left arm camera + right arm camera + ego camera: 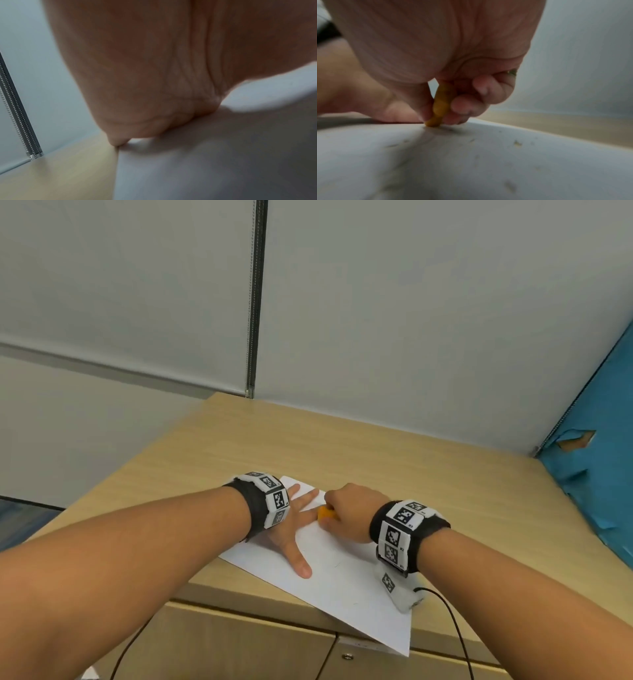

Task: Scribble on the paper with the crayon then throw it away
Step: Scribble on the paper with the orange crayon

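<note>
**Crayon tip on the paper**

We saw the white paper [346, 580] lying on the wooden bench [428, 474], one corner overhanging its front edge. The left hand [294, 529] lay flat on the sheet, fingers spread and straight. The right hand [349, 511] pinched the orange crayon [439, 105] between thumb and curled fingers, tip touching the paper amid faint marks.
</note>
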Motion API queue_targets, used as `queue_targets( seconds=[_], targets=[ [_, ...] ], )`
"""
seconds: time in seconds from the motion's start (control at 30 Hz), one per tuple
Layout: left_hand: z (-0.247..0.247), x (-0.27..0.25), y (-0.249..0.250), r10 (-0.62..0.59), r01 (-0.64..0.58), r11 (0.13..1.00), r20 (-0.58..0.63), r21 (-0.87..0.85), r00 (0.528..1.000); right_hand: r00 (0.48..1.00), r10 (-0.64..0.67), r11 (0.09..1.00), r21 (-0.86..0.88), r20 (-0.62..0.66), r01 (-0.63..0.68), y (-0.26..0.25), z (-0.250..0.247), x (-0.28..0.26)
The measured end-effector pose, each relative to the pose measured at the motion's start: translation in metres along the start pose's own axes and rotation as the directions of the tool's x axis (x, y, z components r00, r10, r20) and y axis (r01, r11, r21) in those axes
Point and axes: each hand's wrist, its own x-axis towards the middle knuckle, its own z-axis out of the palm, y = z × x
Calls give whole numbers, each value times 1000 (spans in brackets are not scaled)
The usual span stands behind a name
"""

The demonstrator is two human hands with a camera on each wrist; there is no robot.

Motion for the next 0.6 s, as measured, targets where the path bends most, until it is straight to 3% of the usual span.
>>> queue_targets(
  seconds=[0.07, 0.17, 0.2, 0.33, 0.47, 0.6],
  targets=[
    [-2, -2, 2, -5, 5, 1000, -3, -2, 1000, 1000, -22, 999, 45, 12, 21, -4, -1, 1],
    [-2, -2, 4, -44, 44, 999, 24, 17, 999, 968, -240, 961, 160, 79, 226, -26, 9, -11],
    [-3, -3, 5, -44, 44, 999, 25, 17, 999, 966, -247, 957, 173, 81, 231, -26, 10, -11],
    [-7, -6, 7, -34, 34, 999, 2, 3, 999, 998, -57, 998, 31, -24, 58, -8, 2, 11],
    [-8, -5, 6, -77, 77, 997, 14, 17, 997, 970, -234, 961, 169, 72, 219, -23, 8, -2],
    [-4, -2, 4, -38, 38, 999, -9, -1, 999, 998, -54, 998, 28, -8, 54, -2, -3, 11]
  ],
)
